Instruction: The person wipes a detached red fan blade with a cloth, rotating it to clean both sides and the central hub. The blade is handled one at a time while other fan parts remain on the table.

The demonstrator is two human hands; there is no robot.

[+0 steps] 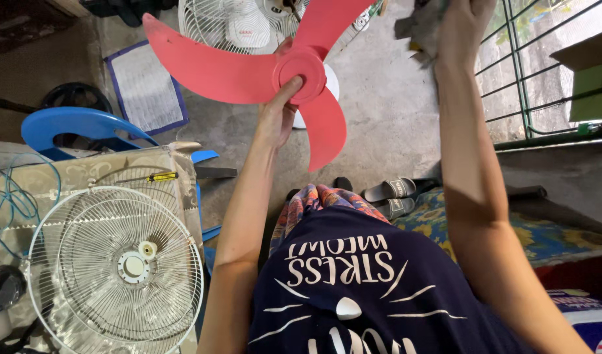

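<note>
Far left of the left hand, down low: a white grille lying flat on a cloth-covered stand, a yellow-handled screwdriver just above it, a blue chair behind. Up a little, a mat on the floor. Now the left hand, closed around the hub of the red blade, thumb pressed to the hub's face, three vanes fanning out, one reaching far left of the hand, one up past the fan body, one hanging down right beside the wrist. Hub facing the camera, axis pointing roughly back toward the chest. Below the hand, sandals on the floor. Over to the right hand, raised, bunched on a grey rag. Rag well apart from the blade, off to its right, level with the hub; right hand the one nearer the rag, left the one on the blade. Beyond it, a green window grate.
</note>
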